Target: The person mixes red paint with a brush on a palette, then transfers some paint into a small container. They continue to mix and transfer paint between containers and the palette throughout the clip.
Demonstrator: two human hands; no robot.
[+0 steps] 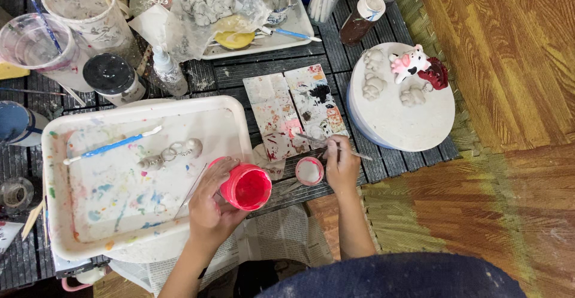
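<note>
My left hand (209, 205) grips an open jar of red paint (247, 187) at the near right corner of a paint-stained white tray (239, 118). The jar's lid (309, 171) lies upside down just to its right. My right hand (341, 165) holds a thin paintbrush (326, 143) whose tip rests on two paint-smeared tiles (296, 112) used as a palette. Inside the tray lie a blue-and-white tool (114, 146) and small grey clay pieces (171, 153).
A round white stand (404, 118) at the right carries a painted cow figurine (409, 63), a red figure (436, 73) and unpainted clay paws. Cups, jars and bottles crowd the far left. A far tray (299, 31) holds bagged clay. Newspaper lies near me.
</note>
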